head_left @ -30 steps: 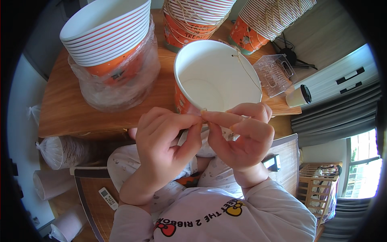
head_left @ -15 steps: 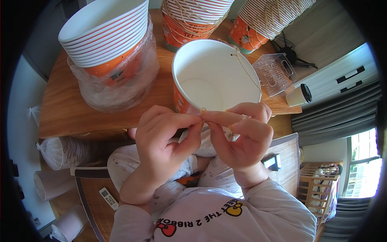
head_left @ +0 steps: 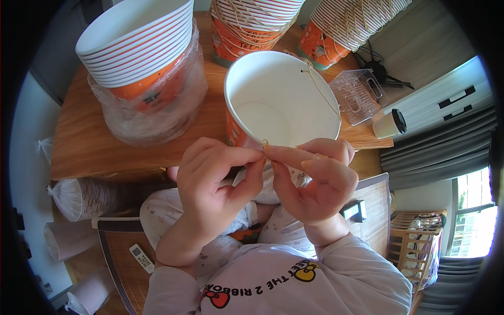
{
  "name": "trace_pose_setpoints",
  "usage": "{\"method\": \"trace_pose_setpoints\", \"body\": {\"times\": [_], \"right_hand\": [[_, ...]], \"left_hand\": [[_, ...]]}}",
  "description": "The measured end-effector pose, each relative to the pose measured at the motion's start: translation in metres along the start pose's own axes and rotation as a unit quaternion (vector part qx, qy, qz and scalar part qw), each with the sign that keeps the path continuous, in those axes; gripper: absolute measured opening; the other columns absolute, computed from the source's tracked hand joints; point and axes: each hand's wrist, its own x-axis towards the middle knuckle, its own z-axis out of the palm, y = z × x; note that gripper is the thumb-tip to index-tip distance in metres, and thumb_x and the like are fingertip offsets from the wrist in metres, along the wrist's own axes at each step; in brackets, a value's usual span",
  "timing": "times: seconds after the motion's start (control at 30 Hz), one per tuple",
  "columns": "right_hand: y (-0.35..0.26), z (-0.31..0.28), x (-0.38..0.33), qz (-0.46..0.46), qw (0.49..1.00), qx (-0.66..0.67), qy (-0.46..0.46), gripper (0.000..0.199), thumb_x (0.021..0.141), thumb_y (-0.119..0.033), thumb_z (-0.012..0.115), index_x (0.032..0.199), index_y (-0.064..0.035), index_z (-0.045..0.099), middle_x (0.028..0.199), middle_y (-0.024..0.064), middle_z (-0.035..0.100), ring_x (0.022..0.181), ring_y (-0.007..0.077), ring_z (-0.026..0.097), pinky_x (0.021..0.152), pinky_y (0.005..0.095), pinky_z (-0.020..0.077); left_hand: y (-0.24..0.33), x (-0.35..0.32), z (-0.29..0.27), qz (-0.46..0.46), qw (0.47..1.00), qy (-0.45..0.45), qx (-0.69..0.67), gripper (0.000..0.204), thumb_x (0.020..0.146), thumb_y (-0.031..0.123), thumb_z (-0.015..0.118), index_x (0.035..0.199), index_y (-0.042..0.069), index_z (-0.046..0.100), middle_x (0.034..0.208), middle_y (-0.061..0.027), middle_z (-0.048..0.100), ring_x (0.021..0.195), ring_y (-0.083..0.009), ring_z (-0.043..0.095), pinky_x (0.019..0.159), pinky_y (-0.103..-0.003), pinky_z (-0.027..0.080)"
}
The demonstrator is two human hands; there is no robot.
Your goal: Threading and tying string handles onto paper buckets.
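A large paper bucket (head_left: 283, 100), white inside and orange outside, stands tilted toward me at the table's near edge. Thin tan twine (head_left: 324, 90) is knotted through a hole at its far right rim and runs down along the right inside. At the near rim, my left hand (head_left: 210, 181) pinches thumb and forefinger together on the twine. Tip to tip with it, my right hand (head_left: 323, 181) pinches there too, its other fingers curled. A small bit of twine shows above the fingertips; the rest of it is hidden by my fingers.
Nested orange-and-white buckets (head_left: 139, 58) in clear plastic stand left on the wooden table (head_left: 79, 152). Two more stacks with twine handles, a middle one (head_left: 252, 37) and a right one (head_left: 328, 39), stand behind. A clear plastic holder (head_left: 357, 97) and a lidded cup (head_left: 389, 124) sit right.
My right hand has shifted very slightly to the right, and its curled fingers have moved a little. The left hand and the bucket stay almost where they were.
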Motion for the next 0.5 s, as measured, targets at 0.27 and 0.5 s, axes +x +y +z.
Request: {"method": "trace_pose_setpoints", "body": {"times": [0.27,0.5], "right_hand": [[0.0030,-0.0001,-0.0012,-0.016,1.000,0.004,-0.006,0.048,0.068,-0.001,0.081,0.104,-0.0126,0.052,0.104,-0.0048,0.074,0.085,0.0126,0.057,0.079,0.0300,0.0337],[-0.0011,0.0003,-0.0042,0.012,0.999,0.016,0.028,0.048,0.066,0.004,0.079,0.099,-0.0138,0.049,0.098,-0.0049,0.074,0.082,0.0128,0.056,0.076,0.0286,0.0343]], "left_hand": [[0.0002,-0.0003,-0.0009,0.014,1.000,-0.002,0.012,0.026,0.060,-0.004,0.078,0.080,0.009,0.069,0.075,0.0013,0.068,0.067,-0.0199,0.058,0.062,-0.031,0.045],[0.0037,-0.0010,-0.0009,0.024,0.999,-0.010,0.028,0.024,0.060,-0.001,0.078,0.080,0.010,0.068,0.073,0.0020,0.066,0.067,-0.0204,0.058,0.062,-0.031,0.044]]}}
